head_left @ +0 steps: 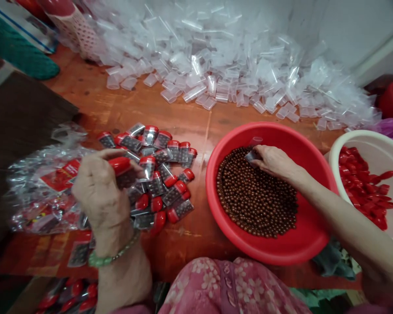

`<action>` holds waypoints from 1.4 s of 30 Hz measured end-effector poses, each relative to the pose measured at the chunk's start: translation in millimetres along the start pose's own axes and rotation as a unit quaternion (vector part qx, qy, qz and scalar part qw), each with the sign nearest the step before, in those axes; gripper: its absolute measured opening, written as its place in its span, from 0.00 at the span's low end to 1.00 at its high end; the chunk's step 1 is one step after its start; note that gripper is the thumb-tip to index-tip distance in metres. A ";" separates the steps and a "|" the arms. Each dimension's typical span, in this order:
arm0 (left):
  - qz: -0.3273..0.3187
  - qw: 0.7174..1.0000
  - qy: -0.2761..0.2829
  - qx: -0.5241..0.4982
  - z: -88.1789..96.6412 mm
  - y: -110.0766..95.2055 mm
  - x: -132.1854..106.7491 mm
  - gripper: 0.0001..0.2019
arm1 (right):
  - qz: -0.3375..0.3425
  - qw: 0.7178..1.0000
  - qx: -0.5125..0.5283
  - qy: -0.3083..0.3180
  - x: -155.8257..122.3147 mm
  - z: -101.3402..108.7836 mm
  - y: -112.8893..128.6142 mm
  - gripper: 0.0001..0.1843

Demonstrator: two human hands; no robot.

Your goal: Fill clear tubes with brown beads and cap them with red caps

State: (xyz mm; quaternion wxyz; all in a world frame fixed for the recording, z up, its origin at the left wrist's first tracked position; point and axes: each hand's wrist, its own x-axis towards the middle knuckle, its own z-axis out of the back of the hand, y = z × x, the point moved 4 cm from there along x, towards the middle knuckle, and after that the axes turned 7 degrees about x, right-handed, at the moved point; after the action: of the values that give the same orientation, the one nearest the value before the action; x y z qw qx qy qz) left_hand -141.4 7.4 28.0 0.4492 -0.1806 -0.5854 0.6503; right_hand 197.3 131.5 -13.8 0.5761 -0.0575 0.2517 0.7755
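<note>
My left hand (100, 192) is closed around a small clear container with a red cap (119, 165), above a pile of the same capped containers (155, 185) filled with dark balls. In the red basin (314, 226), my right hand (271, 162) grips a clear plastic sleeve (250, 157) against the brown balls (257, 200). A second clear sleeve (256, 140) lies by the basin's inner wall, just beyond my right fingers. The lower part of the container in my left hand is blurred.
A large heap of clear plastic sleeves (212, 87) spreads along the back of the wooden table (94, 104). At the right stands a white basin (336, 150) of red caps (363, 183). Clear bags with red labels (60, 174) lie at the left. More capped containers (74, 294) sit below the table edge.
</note>
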 end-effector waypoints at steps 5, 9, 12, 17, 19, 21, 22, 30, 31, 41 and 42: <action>0.001 0.916 -0.071 0.395 34.8 41.9 23.6 0.13 | 0.017 0.995 0.101 -0.010 8.5 -6.9 -3.1 0.25; -0.077 0.907 -0.035 0.412 26.1 60.2 27.3 0.14 | -0.014 0.980 0.198 -0.025 7.3 -13.0 -6.2 0.16; -0.146 0.924 -0.042 0.350 10.6 45.2 17.4 0.15 | -0.056 0.959 0.274 -0.040 8.4 -24.2 -6.7 0.13; -0.224 0.951 0.055 0.208 -41.5 0.9 -10.1 0.13 | -0.075 0.930 0.360 0.004 2.4 -50.6 6.0 0.06; -0.239 0.951 0.076 0.179 -62.1 -11.3 -20.6 0.10 | -0.082 0.917 0.384 0.063 -4.8 -60.7 13.4 0.09; -0.246 0.950 0.106 0.162 -78.6 -18.7 -29.1 0.08 | -0.093 0.902 0.403 0.126 -12.9 -68.7 19.5 0.11; -0.248 0.948 0.123 0.155 -84.6 -21.4 -32.5 0.08 | -0.100 0.893 0.410 0.156 -16.6 -71.9 21.8 0.11; -0.340 0.853 0.373 0.135 -97.7 -45.8 -55.6 0.14 | -0.120 0.791 0.499 0.332 -31.0 -91.4 28.2 0.06; -0.357 0.828 0.408 0.144 -97.5 -49.1 -59.8 0.17 | -0.117 0.780 0.512 0.339 -30.8 -92.0 28.7 0.06; -0.371 0.758 0.483 0.233 -118.9 -54.5 -85.8 0.14 | -0.052 0.729 0.586 0.350 -30.0 -83.7 38.6 0.06; -0.367 0.773 0.467 0.222 -120.5 -53.7 -84.1 0.12 | -0.051 0.728 0.590 0.345 -30.1 -81.7 39.2 0.06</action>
State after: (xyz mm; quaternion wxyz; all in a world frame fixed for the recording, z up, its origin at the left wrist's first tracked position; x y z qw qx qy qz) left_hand 15.0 8.0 23.1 0.8996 -0.1284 -0.1644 0.3836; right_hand 154.6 59.9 -60.4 0.4057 0.0177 0.8369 0.3671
